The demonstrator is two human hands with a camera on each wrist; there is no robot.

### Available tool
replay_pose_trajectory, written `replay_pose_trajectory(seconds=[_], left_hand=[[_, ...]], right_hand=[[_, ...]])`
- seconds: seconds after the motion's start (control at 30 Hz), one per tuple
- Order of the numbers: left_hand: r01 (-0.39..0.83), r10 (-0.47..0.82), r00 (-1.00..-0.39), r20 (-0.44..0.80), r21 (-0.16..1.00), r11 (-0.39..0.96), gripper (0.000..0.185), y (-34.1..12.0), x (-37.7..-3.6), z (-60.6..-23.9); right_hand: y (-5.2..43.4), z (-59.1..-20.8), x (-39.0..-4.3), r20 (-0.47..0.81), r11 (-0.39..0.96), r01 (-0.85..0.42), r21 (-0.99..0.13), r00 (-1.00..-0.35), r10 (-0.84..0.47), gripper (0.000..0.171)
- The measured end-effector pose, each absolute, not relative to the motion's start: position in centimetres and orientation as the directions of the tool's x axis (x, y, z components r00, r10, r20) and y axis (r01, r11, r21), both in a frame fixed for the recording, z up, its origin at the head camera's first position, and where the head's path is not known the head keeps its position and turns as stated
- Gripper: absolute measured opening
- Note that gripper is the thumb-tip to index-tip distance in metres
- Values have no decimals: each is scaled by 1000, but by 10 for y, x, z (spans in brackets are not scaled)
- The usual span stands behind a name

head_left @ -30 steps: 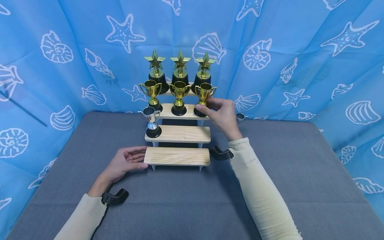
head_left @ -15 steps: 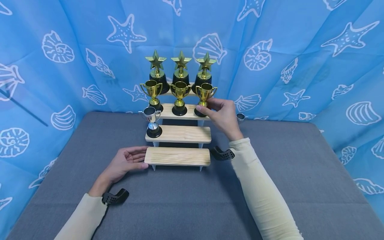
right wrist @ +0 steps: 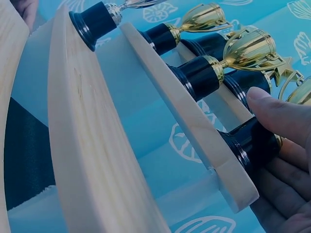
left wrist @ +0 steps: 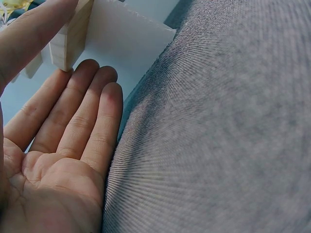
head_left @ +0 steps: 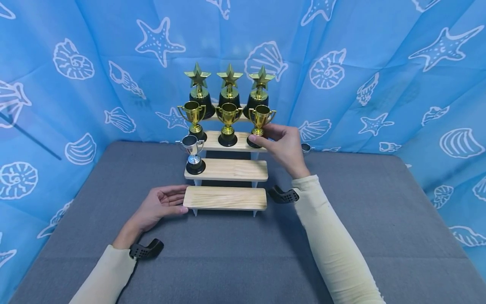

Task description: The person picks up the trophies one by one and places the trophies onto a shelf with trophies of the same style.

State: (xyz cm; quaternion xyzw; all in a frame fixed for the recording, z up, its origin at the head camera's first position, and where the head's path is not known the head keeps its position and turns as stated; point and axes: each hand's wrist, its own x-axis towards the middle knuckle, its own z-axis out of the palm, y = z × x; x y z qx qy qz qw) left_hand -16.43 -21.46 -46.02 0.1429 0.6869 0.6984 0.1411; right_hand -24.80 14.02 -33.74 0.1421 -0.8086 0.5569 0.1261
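A tiered wooden stand (head_left: 225,198) bears several trophies. On its second tier from the top, my right hand (head_left: 284,147) holds the rightmost gold cup trophy (head_left: 260,115) by its black base, thumb in front and fingers behind. The right wrist view shows that black base (right wrist: 252,141) on the end of the shelf. My left hand (head_left: 157,204) touches the left end of the lowest shelf, its fingers (left wrist: 80,116) nearly straight. A silver cup trophy (head_left: 192,145) stands at the left of the third tier.
Two more gold cups (head_left: 228,114) share the second tier. Three gold star trophies (head_left: 229,78) top the stand. Beyond my right wrist, a small silver cup (head_left: 306,147) is partly hidden. A blue shell-patterned curtain (head_left: 243,29) hangs behind the grey table (head_left: 228,261).
Almost nothing differs. Both hands keep their places, the right one on the gold cup trophy and the left one at the lowest shelf; the head view shifts very slightly.
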Motion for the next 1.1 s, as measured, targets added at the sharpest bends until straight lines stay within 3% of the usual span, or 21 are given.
replay_pose_trajectory(seconds=[1.1], left_hand=[[-14,383,-924,-15,1000,6,69,-214,-166,-460]], right_hand=[[139,-342,-247,387,251,-388,-887,-920,-53,46]])
